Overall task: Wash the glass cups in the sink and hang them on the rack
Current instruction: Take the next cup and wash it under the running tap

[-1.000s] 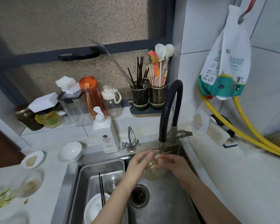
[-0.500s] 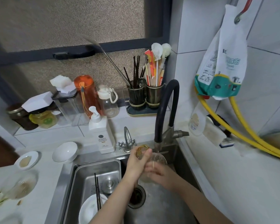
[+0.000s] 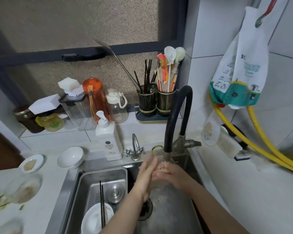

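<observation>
A clear glass cup with a gold rim is tilted under the spout of the black faucet, over the right basin of the sink. My left hand lies against the cup's left side with its fingers stretched upward. From the right, my right hand curls round the cup, and its fingers show through the glass. Water runs off below the cup. More used glass cups stand blurred on the counter at the far left. No rack is in view.
The left basin holds a steel basket with a white bowl, black chopsticks and a metal lid. A soap dispenser, a small tap, a white bowl and a saucer stand behind the sink. Yellow hoses run along the right wall.
The cup has been turned between my hands under the spout. My left hand has gone from gripping its rim to lying flat along its side. The camera has shifted slightly.
</observation>
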{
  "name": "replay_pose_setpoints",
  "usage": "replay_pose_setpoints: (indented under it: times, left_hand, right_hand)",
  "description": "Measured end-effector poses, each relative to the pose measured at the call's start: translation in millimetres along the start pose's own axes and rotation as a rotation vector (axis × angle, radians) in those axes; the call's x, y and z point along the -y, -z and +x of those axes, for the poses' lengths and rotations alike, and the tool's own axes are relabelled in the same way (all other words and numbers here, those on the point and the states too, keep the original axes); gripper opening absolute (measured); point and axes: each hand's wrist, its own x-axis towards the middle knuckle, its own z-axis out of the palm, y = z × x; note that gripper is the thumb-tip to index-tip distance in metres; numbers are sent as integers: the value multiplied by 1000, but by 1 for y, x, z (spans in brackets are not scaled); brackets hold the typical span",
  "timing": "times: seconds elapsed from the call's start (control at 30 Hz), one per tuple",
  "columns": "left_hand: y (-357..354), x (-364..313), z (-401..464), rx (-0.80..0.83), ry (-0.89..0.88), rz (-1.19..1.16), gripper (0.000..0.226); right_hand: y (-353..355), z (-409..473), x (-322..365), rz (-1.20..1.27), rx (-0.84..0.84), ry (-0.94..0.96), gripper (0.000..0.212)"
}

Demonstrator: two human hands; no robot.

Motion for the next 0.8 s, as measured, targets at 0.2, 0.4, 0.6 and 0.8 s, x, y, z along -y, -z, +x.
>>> replay_pose_setpoints:
  times: [0.2,0.4,0.6,0.8]
  left_hand:
    - [-1,1,10,-112,-32,41,56]
    - [-2,-9,14,-120,-32,153,67]
    - [-4,1,4,-9,-25,44,32]
    - [-9,-8,16,-84,32,195,62]
  right_hand:
    - [0,12,-11,-175,15,44,25]
    - [7,14,-17,-390,209,41,27]
    - [12,18,-11,-51,-12,87,21]
    - [18,16,-16,-351,240,49,22]
